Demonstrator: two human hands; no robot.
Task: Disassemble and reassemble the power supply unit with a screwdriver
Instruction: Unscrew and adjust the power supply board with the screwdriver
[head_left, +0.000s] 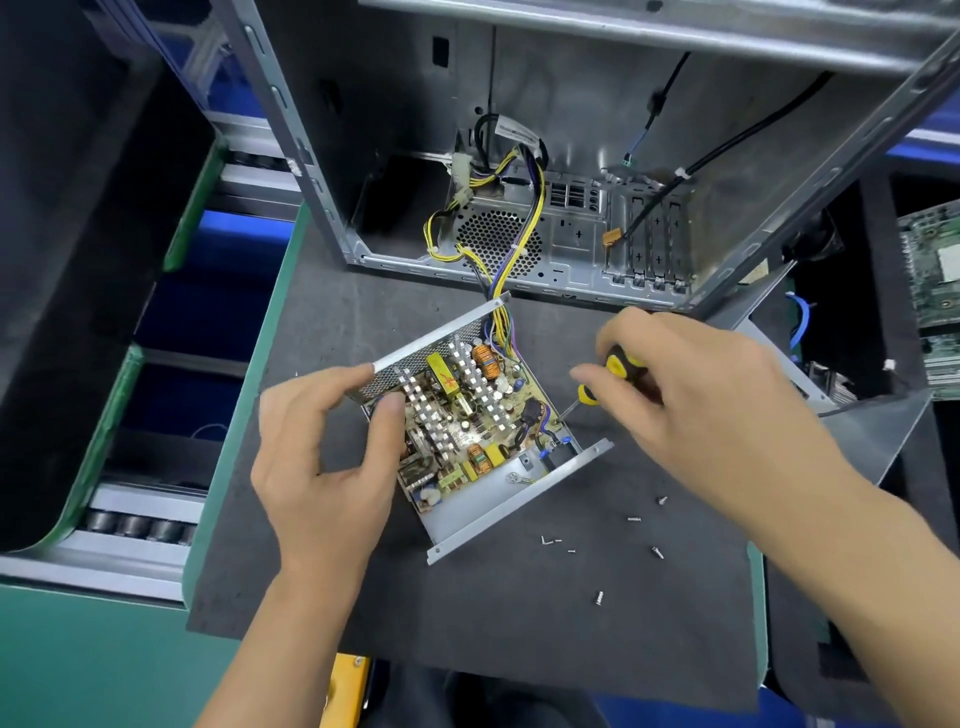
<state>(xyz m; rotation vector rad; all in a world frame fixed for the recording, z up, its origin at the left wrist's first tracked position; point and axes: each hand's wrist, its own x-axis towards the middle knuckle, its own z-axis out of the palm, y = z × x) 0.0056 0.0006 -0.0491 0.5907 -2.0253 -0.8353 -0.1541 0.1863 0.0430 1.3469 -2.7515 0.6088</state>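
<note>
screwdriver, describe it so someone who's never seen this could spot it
Start at the open power supply unit on the dark mat. At its right edge, the right hand grips the screwdriver. It alone has a yellow-and-black handle.

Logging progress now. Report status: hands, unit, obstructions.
Left hand grips open metal power supply unit. Right hand holds yellow-and-black screwdriver, tip at circuit board corner. Loose silver screws on dark mat; nothing blocking.

No text is legible; a red mark crosses the yellow component (442, 375).
</note>
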